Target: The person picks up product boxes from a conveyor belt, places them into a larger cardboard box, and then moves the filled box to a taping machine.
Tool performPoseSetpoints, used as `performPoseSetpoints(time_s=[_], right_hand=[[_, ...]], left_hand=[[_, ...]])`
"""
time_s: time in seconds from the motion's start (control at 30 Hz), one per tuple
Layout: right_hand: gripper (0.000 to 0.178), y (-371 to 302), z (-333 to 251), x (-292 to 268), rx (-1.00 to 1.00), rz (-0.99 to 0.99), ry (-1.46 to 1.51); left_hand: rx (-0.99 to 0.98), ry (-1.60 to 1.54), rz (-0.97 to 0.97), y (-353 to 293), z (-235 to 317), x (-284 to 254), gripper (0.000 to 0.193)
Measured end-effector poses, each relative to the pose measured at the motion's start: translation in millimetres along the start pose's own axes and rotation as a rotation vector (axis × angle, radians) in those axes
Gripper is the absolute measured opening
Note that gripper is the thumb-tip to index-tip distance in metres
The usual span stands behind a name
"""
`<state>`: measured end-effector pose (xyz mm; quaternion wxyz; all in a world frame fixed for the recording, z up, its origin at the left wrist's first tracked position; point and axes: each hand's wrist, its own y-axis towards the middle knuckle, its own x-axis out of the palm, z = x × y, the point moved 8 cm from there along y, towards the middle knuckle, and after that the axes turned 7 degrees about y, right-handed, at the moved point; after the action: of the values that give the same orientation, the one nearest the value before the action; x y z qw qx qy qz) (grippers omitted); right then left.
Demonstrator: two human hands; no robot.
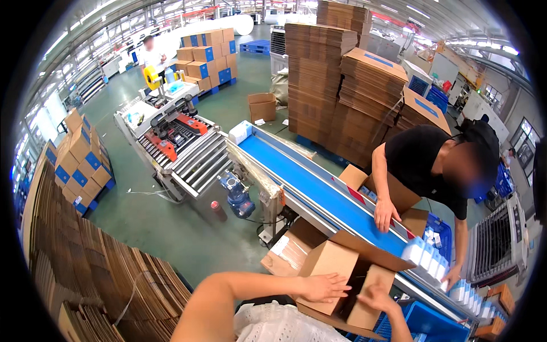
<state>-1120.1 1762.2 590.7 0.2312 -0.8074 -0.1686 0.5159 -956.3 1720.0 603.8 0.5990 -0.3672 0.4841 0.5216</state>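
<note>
In front of me, at the near side of the conveyor, stands a brown cardboard box (327, 263) with its top flaps up and a dark gap between its inner panels. My left hand (325, 286) lies with fingers stretched over the left panel. Over the panel on the right (373, 279) is my right hand (379, 296), somewhat blurred, its fingers apart and nothing seen in them. Another flattish cardboard box (290, 251) with clear tape sits just left of the first. Whatever is inside the box cannot be made out.
A blue conveyor belt (307, 176) runs diagonally past the box. Across it, a person in black (419, 162) handles a row of white-and-blue cartons (424, 256). A roller taping machine (182, 142), stacked flat cardboard (319, 80) and a blue crate (439, 319) stand around.
</note>
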Motion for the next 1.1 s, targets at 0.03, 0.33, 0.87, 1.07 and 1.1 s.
performPoseSetpoints(time_s=[0.03,0.33,0.87,1.07,1.1], right_hand=[[0.059,7.2,-2.1,11.1,-0.029,-0.053,-0.048],[0.042,21.9,2.1,8.3,-0.121,-0.028,-0.286],[0.032,-21.6,-23.0,1.2,-0.097,0.551,0.131],[0.026,-66.5,29.0,-56.9,0.088,1.244,0.344],[0.026,-59.0,48.2,-50.6,0.171,1.209,0.337]], left_hand=[[-0.014,0.133,-0.227,9.4,-5.9,31.5,0.056],[0.226,-0.765,-0.528,32.6,66.2,3.8,0.065],[-0.342,0.277,0.17,22.1,-23.1,-43.0,0.063],[-0.632,0.136,0.372,-53.5,-116.8,-20.0,0.057],[-0.744,0.134,0.372,-81.1,-134.5,-21.9,0.054]])
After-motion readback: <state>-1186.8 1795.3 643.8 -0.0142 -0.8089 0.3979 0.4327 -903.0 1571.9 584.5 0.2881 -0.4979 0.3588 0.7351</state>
